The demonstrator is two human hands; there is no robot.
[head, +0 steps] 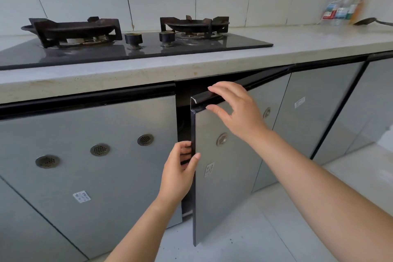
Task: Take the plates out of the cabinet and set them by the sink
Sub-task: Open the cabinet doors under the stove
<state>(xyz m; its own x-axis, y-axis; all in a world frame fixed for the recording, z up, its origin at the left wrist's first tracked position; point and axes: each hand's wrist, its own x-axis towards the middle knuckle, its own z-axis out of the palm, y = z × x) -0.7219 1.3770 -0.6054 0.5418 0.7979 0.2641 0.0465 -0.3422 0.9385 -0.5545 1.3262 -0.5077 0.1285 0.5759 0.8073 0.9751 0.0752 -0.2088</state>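
A grey cabinet door (225, 176) under the counter stands partly ajar, hinged on its right. My left hand (180, 168) grips the door's free left edge, fingers curled behind it and thumb on the front. My right hand (236, 110) hovers at the door's black top handle lip (202, 100), fingers spread, fingertips touching or nearly touching it. The gap (184, 125) into the cabinet is dark; no plates show, and no sink is in view.
A black two-burner gas stove (131, 47) sits on the pale counter (297, 47) above. Closed grey doors flank the open one: left (85, 155) and right (314, 108). Bottles (344, 4) and a dark pan (368, 21) stand at the counter's far right. Light tiled floor (265, 229) lies below.
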